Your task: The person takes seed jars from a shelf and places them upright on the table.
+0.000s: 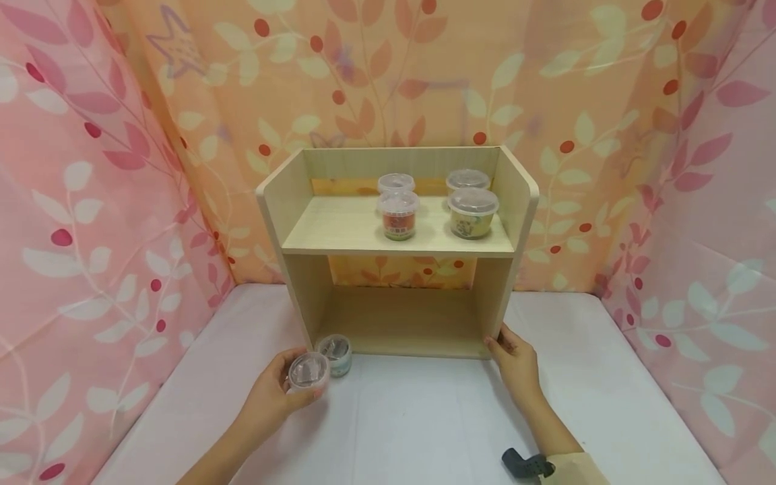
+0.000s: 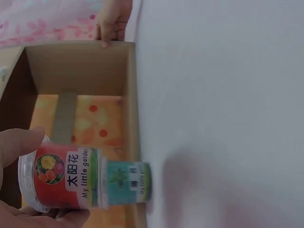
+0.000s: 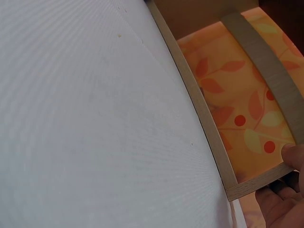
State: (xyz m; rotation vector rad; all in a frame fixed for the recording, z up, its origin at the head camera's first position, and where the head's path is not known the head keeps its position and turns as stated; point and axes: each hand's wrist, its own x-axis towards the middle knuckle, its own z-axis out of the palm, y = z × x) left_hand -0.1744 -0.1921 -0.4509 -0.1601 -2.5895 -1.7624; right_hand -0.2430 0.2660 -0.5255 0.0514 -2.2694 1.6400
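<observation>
My left hand (image 1: 275, 391) grips a small clear-lidded cup (image 1: 309, 372) by its side. In the left wrist view that cup (image 2: 64, 175) shows a red "My little garden" label with a flower picture. Close beside it, a teal-labelled lidded cup (image 1: 336, 356) stands on the table at the shelf's front left corner. My right hand (image 1: 518, 364) pinches the lower right side panel of a light wooden two-tier shelf (image 1: 397, 252); in the right wrist view its thumb (image 3: 292, 156) lies inside the panel and its fingers outside.
On the upper tier stand two smaller cups, the front one red-labelled (image 1: 399, 217), and two wider cups, the front one yellowish (image 1: 473, 214). A white cloth (image 1: 424, 417) covers the table. Patterned curtains (image 1: 388, 81) hang at the back and both sides.
</observation>
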